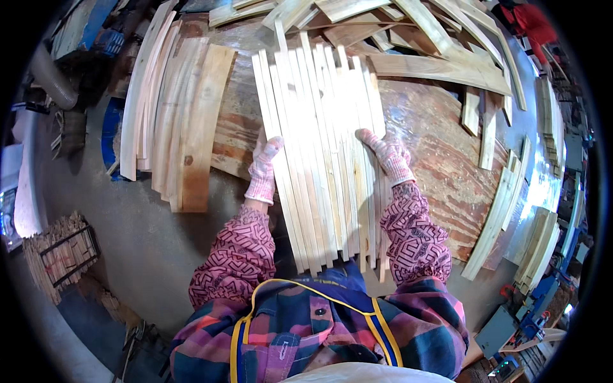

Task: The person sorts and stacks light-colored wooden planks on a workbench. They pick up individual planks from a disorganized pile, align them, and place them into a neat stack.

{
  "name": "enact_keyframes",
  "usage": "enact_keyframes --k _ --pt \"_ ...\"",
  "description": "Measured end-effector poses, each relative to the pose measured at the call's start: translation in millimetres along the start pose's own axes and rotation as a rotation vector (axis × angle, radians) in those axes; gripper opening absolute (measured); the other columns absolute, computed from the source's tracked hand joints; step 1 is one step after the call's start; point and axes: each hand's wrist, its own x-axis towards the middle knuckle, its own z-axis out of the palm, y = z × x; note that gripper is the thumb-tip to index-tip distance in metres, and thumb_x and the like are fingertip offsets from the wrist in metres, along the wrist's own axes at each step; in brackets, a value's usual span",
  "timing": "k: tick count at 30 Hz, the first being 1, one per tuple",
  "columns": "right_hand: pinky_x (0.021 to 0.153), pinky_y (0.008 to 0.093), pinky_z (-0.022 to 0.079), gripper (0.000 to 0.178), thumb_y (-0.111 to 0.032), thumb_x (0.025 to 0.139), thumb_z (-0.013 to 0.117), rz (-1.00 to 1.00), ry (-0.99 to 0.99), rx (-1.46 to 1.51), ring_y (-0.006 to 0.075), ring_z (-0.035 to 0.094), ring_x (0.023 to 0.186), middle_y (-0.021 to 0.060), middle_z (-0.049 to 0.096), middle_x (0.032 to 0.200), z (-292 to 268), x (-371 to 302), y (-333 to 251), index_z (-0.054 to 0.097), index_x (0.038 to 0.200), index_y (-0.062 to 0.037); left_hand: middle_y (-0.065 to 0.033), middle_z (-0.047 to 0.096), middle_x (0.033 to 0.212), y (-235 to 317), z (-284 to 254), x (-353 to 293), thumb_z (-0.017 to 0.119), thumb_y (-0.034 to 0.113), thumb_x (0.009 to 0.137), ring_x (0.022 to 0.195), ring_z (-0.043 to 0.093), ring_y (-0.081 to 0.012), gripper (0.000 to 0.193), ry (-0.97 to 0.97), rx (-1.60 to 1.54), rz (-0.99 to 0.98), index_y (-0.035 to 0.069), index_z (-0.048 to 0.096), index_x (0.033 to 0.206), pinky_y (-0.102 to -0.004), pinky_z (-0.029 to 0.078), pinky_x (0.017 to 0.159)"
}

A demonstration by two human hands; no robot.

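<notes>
A wide row of long, pale wooden strips [319,159] lies side by side in front of me, running from the workbench toward my waist. Their ends are uneven, and glare washes out the upper middle. My left hand [263,166], in a pinkish-white knit glove, grips the left edge of the row with its thumb end on top. On the opposite edge, my right hand [388,154] wears a matching glove and holds the strips, its thumb lying over them. The fingers beneath the wood are partly hidden on both sides.
A scuffed plywood bench top [440,185] carries a jumbled pile of boards [408,32] at the far side. Stacked planks [191,127] stand at the left, and more strips [495,217] lie along the right edge. A crate of offcuts [64,252] sits lower left.
</notes>
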Motion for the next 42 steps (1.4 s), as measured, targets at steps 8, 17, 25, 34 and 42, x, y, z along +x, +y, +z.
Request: enact_keyframes --k 8,17,25,34,42 --pt "0.066 0.0361 0.054 0.047 -0.051 0.09 0.066 -0.655 0.614 0.192 0.024 0.07 0.075 0.0128 0.073 0.089 -127 -94 35 0.074 0.109 -0.0092 -0.0188 0.063 0.127 116 67 49 0.047 0.037 0.103 0.121 0.06 -0.028 0.05 -0.581 0.403 0.63 -0.004 0.055 0.132 -0.0358 0.047 0.108" --pt "0.083 0.0368 0.054 0.047 -0.047 0.096 0.058 -0.746 0.82 0.363 0.0243 0.068 0.091 0.0132 0.07 0.103 -267 -251 69 0.068 0.121 -0.0083 -0.0092 0.061 0.131 259 296 4 0.057 0.02 0.099 0.119 0.059 -0.0234 0.038 -0.679 0.631 0.944 0.004 0.058 0.134 -0.0355 0.049 0.096" --pt "0.096 0.0389 0.053 0.041 -0.031 0.103 0.05 -0.461 0.747 -0.372 0.0293 0.064 0.111 0.019 0.065 0.124 -197 -190 203 0.06 0.134 -0.0063 -0.0096 0.063 0.125 89 284 2 0.051 0.034 0.103 0.111 0.063 -0.0291 0.05 -0.707 1.234 0.573 0.003 0.049 0.142 -0.0419 0.049 0.104" --pt "0.115 0.0385 0.036 0.051 -0.029 0.102 0.047 0.043 0.392 0.582 0.0291 0.04 0.137 0.0166 0.042 0.149 24 -247 384 0.041 0.148 -0.0081 -0.0162 0.049 0.141 -44 166 -78 0.044 0.035 0.103 0.129 0.05 -0.0299 0.056 -0.844 0.988 0.485 -0.002 0.041 0.146 -0.0395 0.04 0.113" --pt "0.123 0.0402 0.021 0.066 -0.031 0.098 0.045 -0.03 0.032 -0.399 0.0334 0.017 0.151 0.0176 0.019 0.163 128 -217 349 0.025 0.157 -0.0083 -0.0201 0.029 0.158 -97 80 -103 0.035 0.035 0.104 0.147 0.032 -0.0304 0.063 -0.83 1.235 0.402 -0.004 0.028 0.152 -0.0377 0.028 0.122"
